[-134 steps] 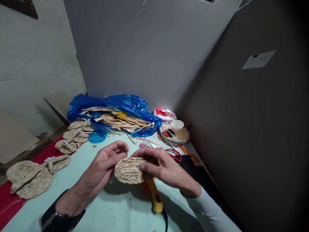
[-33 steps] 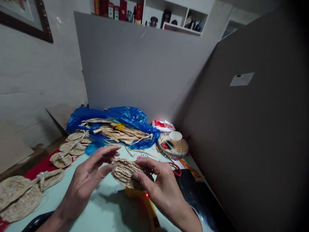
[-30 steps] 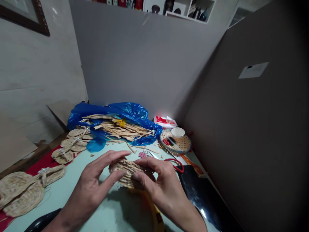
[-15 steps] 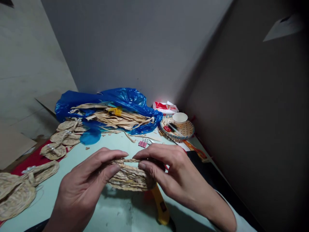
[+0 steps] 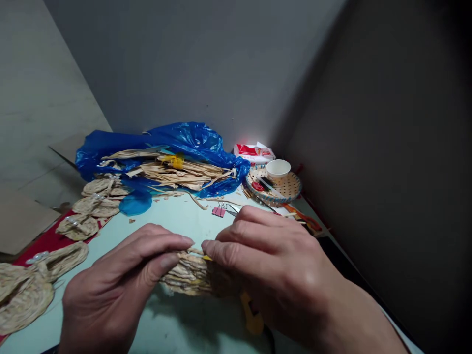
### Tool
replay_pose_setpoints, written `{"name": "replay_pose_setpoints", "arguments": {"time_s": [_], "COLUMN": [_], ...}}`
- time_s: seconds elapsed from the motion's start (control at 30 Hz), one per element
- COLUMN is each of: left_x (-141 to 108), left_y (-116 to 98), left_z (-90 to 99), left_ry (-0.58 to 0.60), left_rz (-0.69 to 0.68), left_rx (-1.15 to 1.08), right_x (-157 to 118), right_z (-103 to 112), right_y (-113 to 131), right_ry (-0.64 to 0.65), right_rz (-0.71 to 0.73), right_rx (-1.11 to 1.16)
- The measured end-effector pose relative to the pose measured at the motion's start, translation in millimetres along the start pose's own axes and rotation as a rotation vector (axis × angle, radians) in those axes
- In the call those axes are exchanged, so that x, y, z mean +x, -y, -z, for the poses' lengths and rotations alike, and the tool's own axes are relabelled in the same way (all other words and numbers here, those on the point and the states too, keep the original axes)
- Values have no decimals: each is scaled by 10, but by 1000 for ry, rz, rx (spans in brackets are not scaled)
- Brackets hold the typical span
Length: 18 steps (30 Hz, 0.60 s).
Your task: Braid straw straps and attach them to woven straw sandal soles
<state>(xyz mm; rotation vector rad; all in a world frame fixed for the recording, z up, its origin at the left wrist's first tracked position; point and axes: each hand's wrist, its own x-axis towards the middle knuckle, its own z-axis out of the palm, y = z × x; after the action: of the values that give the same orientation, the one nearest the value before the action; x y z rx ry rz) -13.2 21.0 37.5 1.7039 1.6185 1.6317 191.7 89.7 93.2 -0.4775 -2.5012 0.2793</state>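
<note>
Between my hands, above the table, is a coiled piece of braided straw (image 5: 188, 275) with layered, wavy rows. My left hand (image 5: 121, 280) grips its left end, thumb in front and fingers behind. My right hand (image 5: 273, 265) is closed over the right side, its fingertips at the top edge; its thumb is hidden behind the hand. A bit of yellow shows at the straw's top edge by the right fingertips. A yellow-handled tool (image 5: 252, 319) lies on the table below, partly covered by my right hand.
Woven straw pieces with pearl-like beads (image 5: 77, 226) line the left side on red cloth. At the back lies a blue plastic bag (image 5: 199, 135) with straw strips (image 5: 180, 174). A woven tray (image 5: 291, 187) holds a white bowl (image 5: 278, 168). A pink binder clip (image 5: 219, 211) lies mid-table.
My right hand has turned over the straw piece, so its back faces me and its thumb is now hidden. The left hand keeps its grip. The view has shifted slightly.
</note>
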Motion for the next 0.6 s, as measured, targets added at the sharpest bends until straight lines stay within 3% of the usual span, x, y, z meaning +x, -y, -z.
{"name": "replay_pose_setpoints", "arguments": {"time_s": [0.17, 0.37, 0.6], "left_x": [9, 70, 12], "left_y": [47, 195, 139], "left_z": [27, 100, 59], "left_ry": [-7, 64, -9], "left_rz": [-22, -329, -122], "left_rx": [7, 132, 99], "right_x": [27, 38, 25], "right_z": [49, 56, 127], "right_y": [119, 157, 86], "right_ry": [42, 102, 210], "right_rz": [29, 5, 56], "right_rx": [-127, -62, -44]}}
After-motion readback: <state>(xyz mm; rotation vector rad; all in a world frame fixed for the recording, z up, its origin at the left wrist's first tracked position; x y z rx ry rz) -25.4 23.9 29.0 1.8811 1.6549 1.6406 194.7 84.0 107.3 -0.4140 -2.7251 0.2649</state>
